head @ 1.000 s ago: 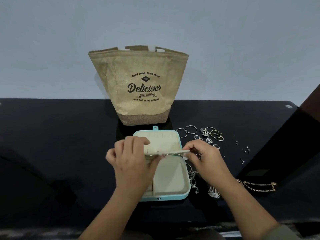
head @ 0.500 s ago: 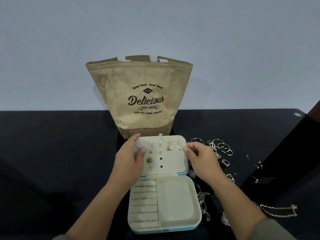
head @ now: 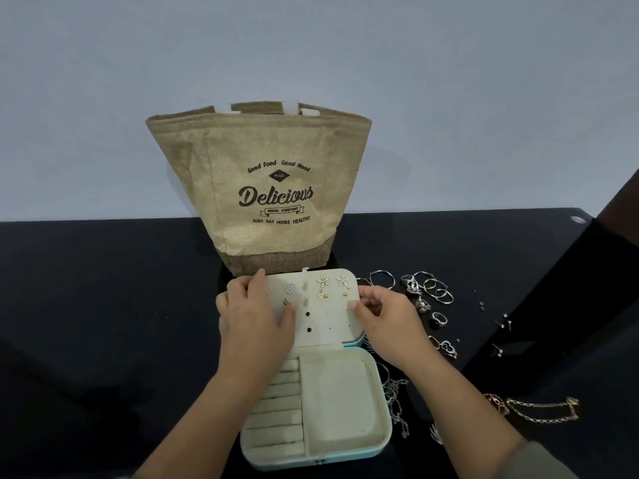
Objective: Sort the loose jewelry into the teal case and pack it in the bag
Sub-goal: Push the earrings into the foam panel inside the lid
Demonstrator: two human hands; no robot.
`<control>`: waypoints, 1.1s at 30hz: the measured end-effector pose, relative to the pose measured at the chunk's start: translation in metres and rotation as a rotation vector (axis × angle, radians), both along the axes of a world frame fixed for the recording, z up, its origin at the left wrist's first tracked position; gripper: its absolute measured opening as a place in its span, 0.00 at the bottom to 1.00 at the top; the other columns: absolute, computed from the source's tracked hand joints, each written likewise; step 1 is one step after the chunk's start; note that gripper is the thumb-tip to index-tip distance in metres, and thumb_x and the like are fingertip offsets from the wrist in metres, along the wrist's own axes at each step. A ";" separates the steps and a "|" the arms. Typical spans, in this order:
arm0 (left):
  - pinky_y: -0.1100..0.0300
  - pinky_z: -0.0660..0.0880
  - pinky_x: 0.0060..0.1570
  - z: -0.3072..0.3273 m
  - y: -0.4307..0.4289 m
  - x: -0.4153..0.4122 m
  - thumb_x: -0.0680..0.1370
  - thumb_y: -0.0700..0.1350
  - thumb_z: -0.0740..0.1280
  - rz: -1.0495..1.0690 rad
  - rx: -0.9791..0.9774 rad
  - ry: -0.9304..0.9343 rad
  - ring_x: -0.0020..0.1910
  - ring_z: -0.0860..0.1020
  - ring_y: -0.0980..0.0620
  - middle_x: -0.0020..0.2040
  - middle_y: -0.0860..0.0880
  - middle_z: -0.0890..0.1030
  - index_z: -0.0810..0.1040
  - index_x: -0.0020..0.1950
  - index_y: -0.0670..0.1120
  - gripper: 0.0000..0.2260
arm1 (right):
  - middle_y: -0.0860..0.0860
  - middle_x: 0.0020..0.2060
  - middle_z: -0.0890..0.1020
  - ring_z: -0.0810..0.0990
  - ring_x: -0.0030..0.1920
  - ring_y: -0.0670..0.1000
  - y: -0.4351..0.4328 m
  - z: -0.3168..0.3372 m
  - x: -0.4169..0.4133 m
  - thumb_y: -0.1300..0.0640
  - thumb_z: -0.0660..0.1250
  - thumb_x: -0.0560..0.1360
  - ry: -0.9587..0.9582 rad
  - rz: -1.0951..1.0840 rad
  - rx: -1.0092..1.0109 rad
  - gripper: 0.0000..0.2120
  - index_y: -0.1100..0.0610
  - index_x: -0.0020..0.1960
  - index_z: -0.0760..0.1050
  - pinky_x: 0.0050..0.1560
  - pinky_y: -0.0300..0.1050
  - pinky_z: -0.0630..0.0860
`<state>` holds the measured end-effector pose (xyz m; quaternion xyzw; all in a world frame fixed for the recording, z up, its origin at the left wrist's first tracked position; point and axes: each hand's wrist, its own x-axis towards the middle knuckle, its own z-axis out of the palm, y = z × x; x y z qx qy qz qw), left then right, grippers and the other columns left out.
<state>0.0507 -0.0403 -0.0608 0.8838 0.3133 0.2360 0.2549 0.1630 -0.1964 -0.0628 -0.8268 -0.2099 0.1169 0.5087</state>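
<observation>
The teal case [head: 380, 448] lies open on the black table, with cream ring rolls on the left and an empty compartment on the right. Its cream earring panel [head: 325, 321] lies flipped back over the lid and carries several pinned earrings. My left hand [head: 252, 319] grips the panel's left side, thumb at the top edge and fingers spread over the face. My right hand [head: 383, 323] pinches the panel's right edge. The burlap "Delicious" bag [head: 276, 188] stands upright just behind the case.
Loose rings and hoops [head: 432, 288] lie right of the case, with small studs [head: 503, 323] farther right. A silver chain [head: 397, 402] lies by the case's right side, and a gold chain [head: 543, 411] sits at the lower right. A dark slanted edge [head: 570, 288] crosses the right side.
Both hands have swung the earring panel up and back from over the tray, uncovering the ring rolls and the compartment. The pinned earrings now face up.
</observation>
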 end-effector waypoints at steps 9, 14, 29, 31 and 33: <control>0.60 0.70 0.58 0.016 -0.059 0.026 0.76 0.49 0.70 -0.467 0.042 -0.146 0.53 0.73 0.57 0.52 0.59 0.74 0.76 0.63 0.52 0.16 | 0.42 0.41 0.82 0.78 0.41 0.40 -0.049 0.010 0.002 0.54 0.68 0.76 -0.026 -0.049 -0.103 0.04 0.46 0.49 0.79 0.39 0.27 0.71; 0.61 0.71 0.57 0.019 -0.107 0.048 0.76 0.49 0.69 -0.623 0.033 -0.189 0.53 0.73 0.59 0.51 0.58 0.75 0.78 0.60 0.51 0.13 | 0.42 0.39 0.83 0.78 0.38 0.35 -0.091 0.017 0.009 0.55 0.68 0.75 -0.024 -0.091 -0.097 0.04 0.47 0.47 0.81 0.36 0.26 0.69; 0.59 0.67 0.57 0.014 -0.157 0.098 0.77 0.36 0.62 -0.533 0.236 0.228 0.59 0.68 0.53 0.59 0.58 0.73 0.76 0.62 0.60 0.21 | 0.40 0.43 0.80 0.76 0.41 0.35 -0.201 0.014 0.034 0.59 0.68 0.76 -0.010 -0.183 -0.287 0.07 0.49 0.51 0.79 0.35 0.23 0.69; 0.59 0.65 0.56 0.011 -0.152 0.098 0.79 0.40 0.64 -0.554 0.258 0.293 0.59 0.66 0.53 0.59 0.59 0.73 0.77 0.61 0.61 0.18 | 0.41 0.43 0.80 0.76 0.40 0.36 -0.202 0.011 0.037 0.60 0.68 0.76 -0.026 -0.177 -0.317 0.08 0.49 0.51 0.79 0.35 0.22 0.69; 0.59 0.65 0.59 0.008 -0.151 0.097 0.79 0.45 0.66 -0.565 0.226 0.317 0.61 0.65 0.53 0.59 0.59 0.74 0.77 0.61 0.62 0.14 | 0.42 0.44 0.80 0.76 0.40 0.37 -0.200 0.010 0.040 0.60 0.69 0.74 -0.039 -0.174 -0.354 0.09 0.48 0.51 0.79 0.34 0.24 0.69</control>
